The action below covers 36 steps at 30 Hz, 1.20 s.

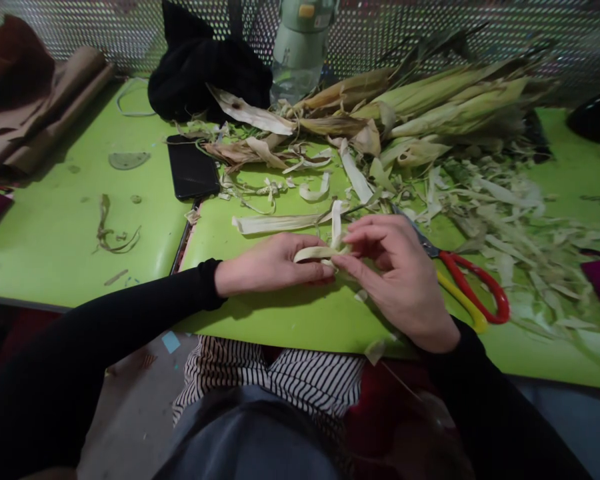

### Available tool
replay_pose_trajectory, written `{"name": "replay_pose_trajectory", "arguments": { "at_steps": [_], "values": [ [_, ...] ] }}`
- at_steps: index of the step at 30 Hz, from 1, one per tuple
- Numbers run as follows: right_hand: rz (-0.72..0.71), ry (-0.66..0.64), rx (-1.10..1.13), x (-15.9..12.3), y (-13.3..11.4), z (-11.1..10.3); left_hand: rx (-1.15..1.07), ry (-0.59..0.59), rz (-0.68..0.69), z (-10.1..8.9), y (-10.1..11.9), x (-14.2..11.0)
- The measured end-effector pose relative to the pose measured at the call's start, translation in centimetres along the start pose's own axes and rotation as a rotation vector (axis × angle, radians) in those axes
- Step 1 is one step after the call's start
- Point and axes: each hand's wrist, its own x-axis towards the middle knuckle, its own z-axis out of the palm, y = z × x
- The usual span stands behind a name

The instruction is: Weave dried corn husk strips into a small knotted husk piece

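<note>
Between both hands, just above the near part of the green table, is a pale corn husk strip [313,254], bent and crossed by another piece that stands up. My left hand [275,263] is closed on it, thumb along its lower side. My right hand [397,280] pinches its right end between thumb and fingers; the exact crossing is partly hidden by the fingertips. Beyond the hands a flat husk strip [275,224] lies on the table, with a short curled strip [316,189] farther back. Scissors [473,280] with red and yellow handles lie beside my right hand.
A pile of corn husks [445,110] lies at the back, with shreds [505,227] spread on the right. A black phone [194,168], a bottle [303,50], black cloth [210,73] and brown paper [45,127] stand or lie around. The green table [70,233] ends near my lap.
</note>
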Motion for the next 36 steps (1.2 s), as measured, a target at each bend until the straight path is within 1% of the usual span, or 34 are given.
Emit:
{"name": "replay_pose_trajectory", "arguments": {
  "at_steps": [1, 4, 8, 11, 13, 14, 16, 18, 19, 21, 22, 23, 25, 27, 29, 30, 32, 36],
  "values": [
    [-0.001, 0.011, -0.002, 0.0, 0.0, 0.0, 0.002, 0.006, 0.0, 0.0, 0.0, 0.0],
    [-0.026, -0.014, -0.019, -0.1, -0.3, 0.1, -0.02, 0.015, 0.011, 0.0, -0.1, 0.0],
    [0.06, -0.015, -0.019, -0.4, -0.7, 0.2, -0.141, 0.006, -0.016, 0.1, -0.3, 0.0],
    [0.122, -0.042, 0.051, -0.7, -0.6, 0.4, -0.22, 0.005, -0.048, 0.3, -0.6, 0.2],
    [0.117, -0.06, 0.113, -0.9, -0.4, 0.6, -0.306, 0.006, -0.058, 0.4, -0.9, 0.4],
    [0.099, -0.045, 0.124, -0.9, -0.3, 0.6, -0.367, 0.016, -0.056, 0.5, -1.1, 0.5],
    [0.043, 0.031, 0.076, -0.9, -0.2, 0.6, -0.505, 0.062, -0.052, 0.6, -1.4, 0.8],
    [-0.019, 0.135, -0.031, -0.8, -0.2, 0.6, -0.646, 0.139, -0.055, 0.7, -1.6, 1.0],
    [-0.037, 0.148, -0.076, -0.7, -0.3, 0.6, -0.702, 0.179, -0.056, 0.8, -1.6, 1.1],
    [-0.015, 0.081, -0.092, -0.5, -0.6, 0.7, -0.763, 0.245, -0.037, 1.0, -1.6, 1.2],
    [0.034, 0.028, -0.055, -0.4, -0.7, 0.8, -0.765, 0.271, -0.009, 1.2, -1.6, 1.1],
    [0.112, -0.03, 0.01, -0.3, -0.7, 0.9, -0.747, 0.293, 0.034, 1.4, -1.5, 1.1],
    [0.331, -0.118, 0.212, -0.1, -0.8, 1.3, -0.641, 0.329, 0.15, 1.7, -1.5, 1.0],
    [0.557, -0.165, 0.47, 0.0, -0.6, 1.6, -0.469, 0.361, 0.254, 2.0, -1.5, 1.0],
    [0.721, -0.17, 0.697, 0.1, -0.4, 1.9, -0.298, 0.391, 0.307, 2.1, -1.5, 1.0],
    [0.772, -0.156, 0.777, 0.1, -0.4, 2.0, -0.234, 0.402, 0.317, 2.2, -1.6, 1.1],
    [0.824, -0.13, 0.871, 0.2, -0.3, 2.1, -0.162, 0.418, 0.335, 2.2, -1.7, 1.1],
    [0.853, -0.117, 0.935, 0.4, -0.4, 2.0, -0.146, 0.416, 0.354, 2.4, -1.8, 1.2]
  ]
}}
